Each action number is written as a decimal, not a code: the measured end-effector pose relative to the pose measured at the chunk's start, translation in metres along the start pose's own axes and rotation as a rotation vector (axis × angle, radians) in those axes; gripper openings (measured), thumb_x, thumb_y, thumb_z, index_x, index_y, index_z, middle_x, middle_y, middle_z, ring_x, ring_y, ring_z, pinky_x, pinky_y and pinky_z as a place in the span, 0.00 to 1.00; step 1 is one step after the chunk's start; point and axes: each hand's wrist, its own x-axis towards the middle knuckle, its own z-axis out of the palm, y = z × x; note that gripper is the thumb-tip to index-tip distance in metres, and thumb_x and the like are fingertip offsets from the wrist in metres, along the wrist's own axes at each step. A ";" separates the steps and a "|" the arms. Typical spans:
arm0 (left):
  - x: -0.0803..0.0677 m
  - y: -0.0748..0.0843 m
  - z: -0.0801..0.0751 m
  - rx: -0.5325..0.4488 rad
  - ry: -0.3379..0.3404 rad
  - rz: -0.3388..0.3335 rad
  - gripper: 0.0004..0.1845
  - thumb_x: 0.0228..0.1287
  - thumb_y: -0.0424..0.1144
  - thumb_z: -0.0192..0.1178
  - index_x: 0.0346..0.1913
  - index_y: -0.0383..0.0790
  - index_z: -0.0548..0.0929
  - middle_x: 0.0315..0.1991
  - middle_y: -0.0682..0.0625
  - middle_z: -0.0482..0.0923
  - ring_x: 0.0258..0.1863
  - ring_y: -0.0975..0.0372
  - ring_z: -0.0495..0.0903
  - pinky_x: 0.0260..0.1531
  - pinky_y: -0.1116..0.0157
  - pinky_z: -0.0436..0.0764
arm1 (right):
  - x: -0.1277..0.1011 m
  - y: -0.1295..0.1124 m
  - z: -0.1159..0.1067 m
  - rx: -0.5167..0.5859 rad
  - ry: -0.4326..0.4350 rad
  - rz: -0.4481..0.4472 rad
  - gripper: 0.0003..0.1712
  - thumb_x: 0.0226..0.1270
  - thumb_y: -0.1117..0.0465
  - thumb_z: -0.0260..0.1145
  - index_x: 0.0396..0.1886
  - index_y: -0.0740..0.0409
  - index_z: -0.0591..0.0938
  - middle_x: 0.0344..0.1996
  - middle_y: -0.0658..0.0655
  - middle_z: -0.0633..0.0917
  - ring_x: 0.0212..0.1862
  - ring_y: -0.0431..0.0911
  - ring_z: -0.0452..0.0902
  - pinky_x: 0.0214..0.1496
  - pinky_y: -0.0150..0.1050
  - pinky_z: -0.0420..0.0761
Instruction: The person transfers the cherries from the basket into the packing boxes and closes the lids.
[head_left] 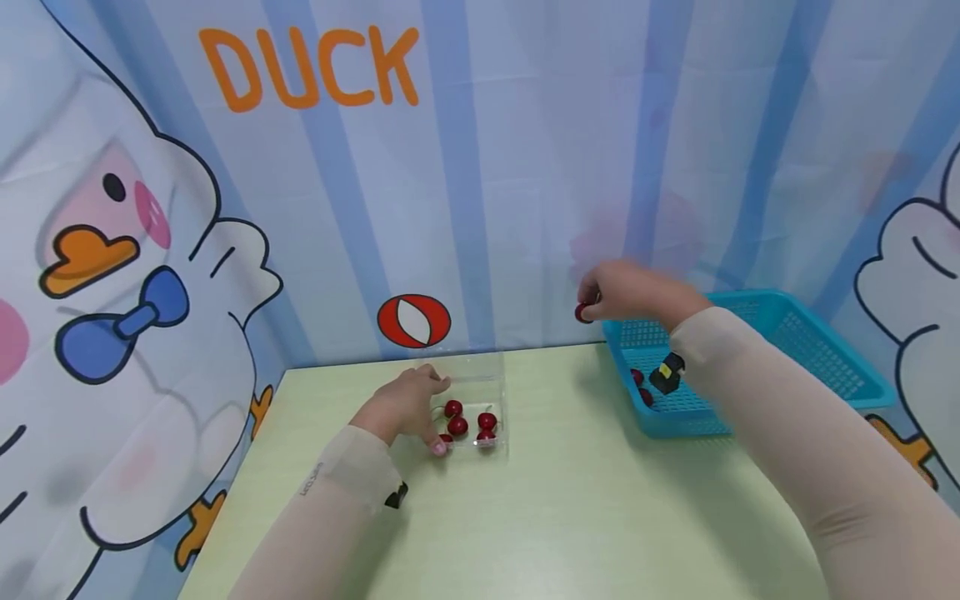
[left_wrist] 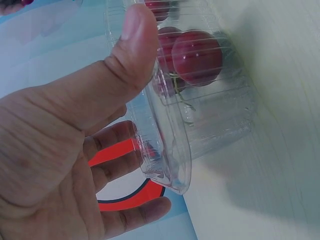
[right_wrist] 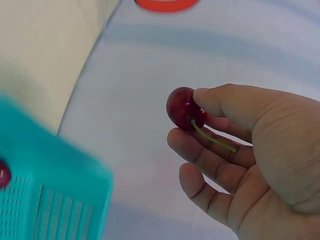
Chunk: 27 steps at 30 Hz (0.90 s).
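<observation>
My right hand (head_left: 630,292) pinches a dark red cherry (right_wrist: 181,107) between thumb and fingers. A green stem hangs from the cherry in the right wrist view. This hand is raised above the table's back edge, just left of the turquoise basket (head_left: 836,358). A few cherries (head_left: 646,397) lie inside that basket. At the left side of a clear plastic box (head_left: 491,379), my left hand (head_left: 405,404) holds the rim, thumb at the front and fingers along the far side. Several cherries (left_wrist: 197,57) show through the box's ribbed wall, some with stems.
The pale table (head_left: 555,500) carries the box left of centre and the basket at the right. Right behind the table's back edge hangs a blue-and-white striped cloth (head_left: 510,208) with duck drawings.
</observation>
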 end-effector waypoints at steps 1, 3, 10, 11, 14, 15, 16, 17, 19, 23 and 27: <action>0.000 0.000 0.000 -0.002 -0.001 0.000 0.63 0.49 0.48 0.94 0.89 0.54 0.70 0.83 0.46 0.71 0.81 0.47 0.70 0.73 0.42 0.86 | 0.002 -0.007 0.003 -0.014 -0.011 -0.021 0.11 0.81 0.61 0.75 0.55 0.62 0.93 0.50 0.61 0.94 0.50 0.52 0.90 0.59 0.53 0.94; 0.000 0.001 0.000 -0.003 -0.001 0.001 0.63 0.49 0.47 0.94 0.89 0.54 0.70 0.83 0.46 0.71 0.81 0.47 0.70 0.73 0.42 0.86 | 0.007 -0.020 0.012 -0.046 -0.024 -0.065 0.10 0.81 0.61 0.75 0.54 0.61 0.93 0.49 0.60 0.95 0.49 0.50 0.91 0.57 0.51 0.94; 0.000 0.001 -0.001 0.002 -0.007 -0.002 0.63 0.48 0.48 0.94 0.89 0.54 0.70 0.84 0.45 0.71 0.82 0.46 0.70 0.74 0.40 0.85 | 0.022 -0.067 0.053 -0.036 -0.131 -0.180 0.05 0.81 0.60 0.76 0.50 0.55 0.94 0.45 0.53 0.95 0.47 0.44 0.91 0.52 0.43 0.93; 0.000 0.001 -0.001 0.004 -0.008 -0.003 0.63 0.48 0.49 0.94 0.89 0.54 0.70 0.84 0.45 0.71 0.82 0.46 0.70 0.74 0.40 0.85 | 0.024 -0.073 0.060 -0.031 -0.148 -0.196 0.05 0.81 0.60 0.76 0.49 0.54 0.94 0.45 0.52 0.95 0.46 0.43 0.91 0.52 0.42 0.93; 0.002 0.000 -0.001 0.001 -0.010 -0.004 0.64 0.48 0.49 0.94 0.89 0.54 0.70 0.83 0.46 0.71 0.81 0.47 0.70 0.74 0.41 0.86 | 0.031 -0.089 0.085 -0.033 -0.178 -0.248 0.03 0.80 0.61 0.77 0.48 0.53 0.95 0.44 0.51 0.95 0.46 0.42 0.90 0.52 0.39 0.93; 0.002 -0.001 -0.001 0.000 -0.009 -0.004 0.64 0.47 0.49 0.94 0.89 0.54 0.70 0.83 0.46 0.71 0.81 0.47 0.70 0.73 0.41 0.86 | 0.034 -0.094 0.093 -0.035 -0.182 -0.265 0.03 0.79 0.61 0.78 0.47 0.53 0.95 0.44 0.50 0.94 0.45 0.41 0.90 0.53 0.39 0.93; 0.002 -0.001 -0.001 -0.002 -0.008 -0.003 0.64 0.47 0.50 0.94 0.89 0.55 0.70 0.83 0.46 0.71 0.81 0.47 0.71 0.73 0.41 0.86 | 0.035 -0.099 0.101 -0.034 -0.186 -0.283 0.03 0.79 0.61 0.78 0.47 0.53 0.95 0.43 0.50 0.94 0.45 0.41 0.90 0.53 0.39 0.93; 0.002 -0.001 -0.001 -0.003 -0.007 -0.002 0.64 0.47 0.50 0.94 0.89 0.55 0.70 0.83 0.46 0.71 0.81 0.47 0.70 0.73 0.41 0.86 | 0.037 -0.103 0.108 -0.030 -0.187 -0.297 0.03 0.79 0.62 0.78 0.47 0.53 0.95 0.43 0.50 0.94 0.45 0.41 0.89 0.53 0.39 0.93; 0.003 -0.002 0.000 -0.003 -0.006 0.002 0.64 0.47 0.50 0.94 0.89 0.55 0.71 0.83 0.45 0.72 0.81 0.47 0.70 0.72 0.41 0.86 | 0.039 -0.111 0.122 -0.030 -0.188 -0.318 0.04 0.78 0.62 0.79 0.47 0.53 0.95 0.43 0.49 0.94 0.44 0.41 0.89 0.54 0.38 0.93; 0.002 -0.001 0.000 0.006 -0.001 0.009 0.64 0.46 0.51 0.94 0.88 0.55 0.71 0.81 0.45 0.72 0.80 0.47 0.71 0.71 0.42 0.87 | 0.042 -0.124 0.144 -0.042 -0.203 -0.321 0.06 0.78 0.62 0.79 0.50 0.53 0.96 0.43 0.47 0.92 0.44 0.41 0.85 0.53 0.36 0.91; 0.000 -0.001 -0.002 0.024 0.005 0.017 0.65 0.46 0.51 0.95 0.88 0.53 0.71 0.81 0.45 0.73 0.80 0.47 0.71 0.71 0.43 0.88 | 0.046 -0.132 0.158 -0.051 -0.219 -0.325 0.06 0.77 0.61 0.80 0.50 0.52 0.96 0.43 0.45 0.92 0.44 0.39 0.84 0.54 0.35 0.91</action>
